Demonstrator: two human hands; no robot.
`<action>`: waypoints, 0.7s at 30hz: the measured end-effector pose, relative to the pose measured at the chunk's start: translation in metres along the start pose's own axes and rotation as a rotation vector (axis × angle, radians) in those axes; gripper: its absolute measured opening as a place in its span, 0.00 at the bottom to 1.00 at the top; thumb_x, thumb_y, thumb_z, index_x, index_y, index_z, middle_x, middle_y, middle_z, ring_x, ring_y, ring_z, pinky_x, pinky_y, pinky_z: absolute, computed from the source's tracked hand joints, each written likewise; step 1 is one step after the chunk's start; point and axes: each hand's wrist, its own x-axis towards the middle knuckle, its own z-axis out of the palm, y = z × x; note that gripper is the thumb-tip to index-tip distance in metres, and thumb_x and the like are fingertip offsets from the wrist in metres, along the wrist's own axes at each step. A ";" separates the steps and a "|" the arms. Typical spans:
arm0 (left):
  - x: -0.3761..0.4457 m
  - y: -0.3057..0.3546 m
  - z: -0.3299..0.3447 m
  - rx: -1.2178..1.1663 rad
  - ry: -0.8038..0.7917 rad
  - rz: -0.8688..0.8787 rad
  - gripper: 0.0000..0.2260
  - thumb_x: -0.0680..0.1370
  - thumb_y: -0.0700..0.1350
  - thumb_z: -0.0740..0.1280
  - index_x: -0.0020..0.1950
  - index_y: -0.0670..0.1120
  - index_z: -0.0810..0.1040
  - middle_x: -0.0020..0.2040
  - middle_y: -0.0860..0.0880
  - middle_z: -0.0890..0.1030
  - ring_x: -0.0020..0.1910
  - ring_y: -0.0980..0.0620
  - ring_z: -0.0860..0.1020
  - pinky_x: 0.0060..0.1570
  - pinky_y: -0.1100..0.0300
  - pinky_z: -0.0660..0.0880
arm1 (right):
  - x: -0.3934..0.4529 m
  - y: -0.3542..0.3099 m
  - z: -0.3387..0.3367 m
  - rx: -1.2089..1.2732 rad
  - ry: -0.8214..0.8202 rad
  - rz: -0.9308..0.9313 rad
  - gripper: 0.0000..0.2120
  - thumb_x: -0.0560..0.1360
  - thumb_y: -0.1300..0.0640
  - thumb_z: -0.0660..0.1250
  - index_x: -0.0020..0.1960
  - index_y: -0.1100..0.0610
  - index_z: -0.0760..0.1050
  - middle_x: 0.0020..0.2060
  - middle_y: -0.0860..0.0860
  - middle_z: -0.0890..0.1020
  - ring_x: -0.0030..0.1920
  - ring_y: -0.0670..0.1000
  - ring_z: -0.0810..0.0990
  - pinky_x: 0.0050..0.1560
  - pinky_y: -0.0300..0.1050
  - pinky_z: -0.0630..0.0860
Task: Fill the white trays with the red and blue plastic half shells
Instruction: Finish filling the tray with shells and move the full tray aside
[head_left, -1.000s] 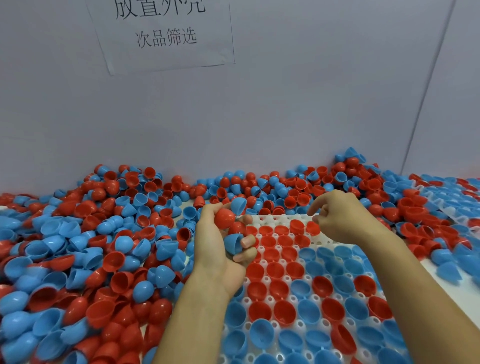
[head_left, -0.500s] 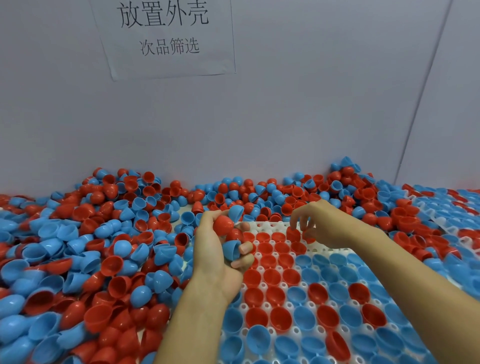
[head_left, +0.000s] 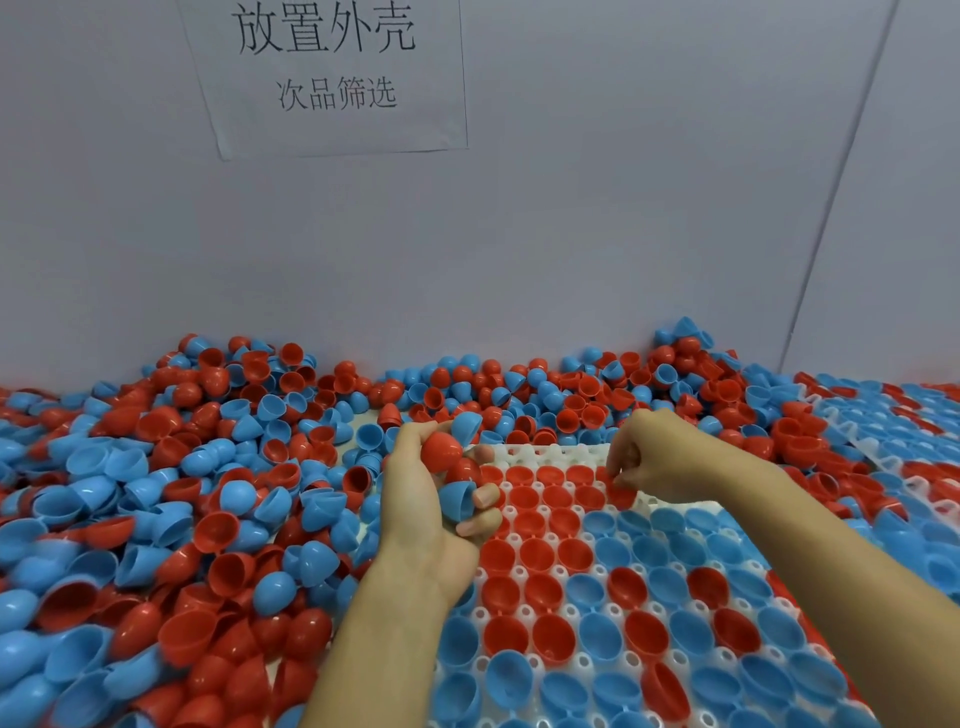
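The tray (head_left: 550, 453) lies in the middle foreground, its white far rim bare and most of its sockets behind that filled with red and blue shells sitting open side up. The left hand (head_left: 431, 499) hovers over the tray's left edge, fingers curled round a clutch of shells: a red shell (head_left: 440, 451) on top, a blue shell (head_left: 460, 500) lower against the palm, another blue one poking up behind. The right hand (head_left: 657, 454) is over the tray's far right part, fingertips pinching a small red shell (head_left: 621, 496) just above the second row. Left of the tray and along its far side, a loose heap (head_left: 171, 519) of red and blue shells spreads to the wall. A second tray (head_left: 914, 457), also holding shells, lies to the right of the first. On the wall above the heap hangs a paper sign (head_left: 332, 78) with printed characters.
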 end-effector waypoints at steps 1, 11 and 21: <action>0.000 0.000 0.000 -0.005 0.006 0.000 0.16 0.79 0.50 0.62 0.36 0.44 0.81 0.33 0.48 0.77 0.23 0.54 0.67 0.17 0.67 0.58 | 0.000 -0.001 0.003 -0.005 -0.003 0.008 0.08 0.75 0.62 0.72 0.52 0.56 0.85 0.35 0.41 0.78 0.37 0.41 0.77 0.39 0.32 0.74; 0.000 -0.002 0.001 -0.009 -0.016 -0.030 0.20 0.79 0.51 0.62 0.33 0.44 0.83 0.33 0.47 0.77 0.22 0.55 0.67 0.17 0.68 0.58 | -0.025 -0.033 -0.025 0.210 0.161 -0.007 0.11 0.80 0.58 0.65 0.59 0.48 0.80 0.44 0.41 0.81 0.40 0.40 0.78 0.46 0.34 0.75; -0.002 -0.006 0.001 0.200 -0.186 -0.102 0.15 0.80 0.51 0.60 0.47 0.42 0.79 0.36 0.46 0.78 0.20 0.55 0.67 0.16 0.69 0.58 | -0.039 -0.087 0.013 0.861 0.490 -0.262 0.10 0.78 0.64 0.69 0.53 0.53 0.84 0.40 0.48 0.86 0.41 0.45 0.85 0.45 0.37 0.80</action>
